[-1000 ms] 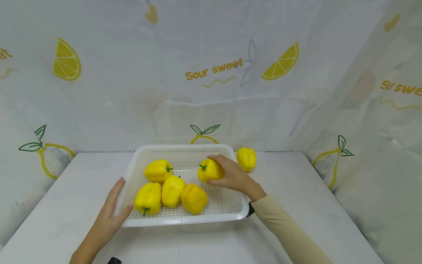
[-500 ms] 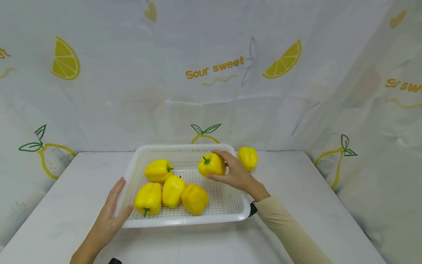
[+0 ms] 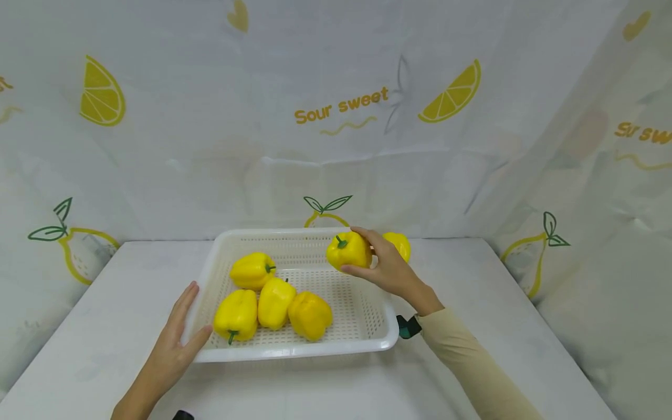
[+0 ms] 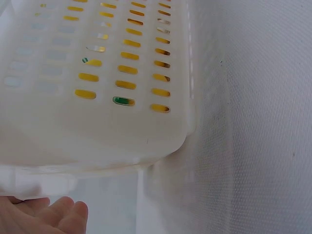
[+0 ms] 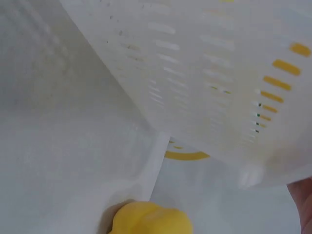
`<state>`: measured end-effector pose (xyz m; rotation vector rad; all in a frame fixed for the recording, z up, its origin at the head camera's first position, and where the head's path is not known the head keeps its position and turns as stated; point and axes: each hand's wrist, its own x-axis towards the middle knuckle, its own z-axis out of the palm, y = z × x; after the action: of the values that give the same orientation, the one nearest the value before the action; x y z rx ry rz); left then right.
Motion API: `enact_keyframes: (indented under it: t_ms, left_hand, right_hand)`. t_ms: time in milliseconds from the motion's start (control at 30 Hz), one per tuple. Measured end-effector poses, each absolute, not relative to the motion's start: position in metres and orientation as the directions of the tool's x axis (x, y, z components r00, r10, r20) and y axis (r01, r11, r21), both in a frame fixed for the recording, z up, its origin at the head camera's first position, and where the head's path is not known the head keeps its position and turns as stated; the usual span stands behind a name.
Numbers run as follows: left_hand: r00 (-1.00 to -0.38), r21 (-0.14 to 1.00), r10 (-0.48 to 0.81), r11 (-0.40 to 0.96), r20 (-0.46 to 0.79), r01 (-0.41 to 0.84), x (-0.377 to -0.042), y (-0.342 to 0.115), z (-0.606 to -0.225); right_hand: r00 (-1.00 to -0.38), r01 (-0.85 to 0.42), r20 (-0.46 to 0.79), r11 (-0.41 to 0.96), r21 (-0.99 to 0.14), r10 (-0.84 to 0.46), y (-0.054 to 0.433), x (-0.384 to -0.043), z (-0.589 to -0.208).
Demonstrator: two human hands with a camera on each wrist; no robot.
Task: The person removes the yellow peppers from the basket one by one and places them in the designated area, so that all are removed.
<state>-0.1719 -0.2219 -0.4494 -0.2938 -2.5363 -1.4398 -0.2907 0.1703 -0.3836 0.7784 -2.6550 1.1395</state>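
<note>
The right hand (image 3: 394,265) holds a yellow bell pepper (image 3: 349,252), with the thumb on the near side and the fingers on the far side. This pepper is at the back right part of the white plastic basket (image 3: 294,351). It lies to the left of the palm, and its green stem end points away from the palm, to the left and a bit toward the head camera. So its long way runs mostly side to side.

Another pepper, the loose pepper (image 3: 399,246), sits on the white table (image 3: 472,350), just past the right side of the basket. It is behind the right hand, and that hand is much nearer to it than the left hand (image 3: 173,344). The left hand is flat and not curled round anything; it lies along the left side of the basket, with its thumb near the front corner.

Four more peppers (image 3: 276,303) lie in the left and middle part of the basket.

The right hand hides part of both the held pepper and the loose one. I cannot tell if the held pepper touches the basket. In the right wrist view the loose pepper is cut off at the bottom, and only a sliver of the hand shows. In the left wrist view, bits of yellow and green peek through the basket's wall.
</note>
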Motion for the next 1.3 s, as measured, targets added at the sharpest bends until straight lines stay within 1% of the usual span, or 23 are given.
enact_keyframes:
  t_ms: [333, 667, 1300]
  left_hand:
    - [-0.96, 0.82, 0.065, 0.505, 0.274, 0.269, -0.172, -0.222, -0.449]
    - [-0.961, 0.828, 0.068, 0.493, 0.269, 0.266, -0.172, -0.222, -0.449]
    - [-0.965, 0.844, 0.07, 0.473, 0.251, 0.254, -0.172, -0.222, -0.448]
  right_hand:
    - [-0.85, -0.526, 0.393, 0.598, -0.606, -0.35, 0.186, -0.295, -0.379]
    - [-0.83, -0.549, 0.446, 0.627, -0.553, -0.334, 0.199, -0.298, -0.375]
    - [-0.867, -0.467, 0.434, 0.704, -0.535, -0.246, 0.223, -0.304, -0.377]
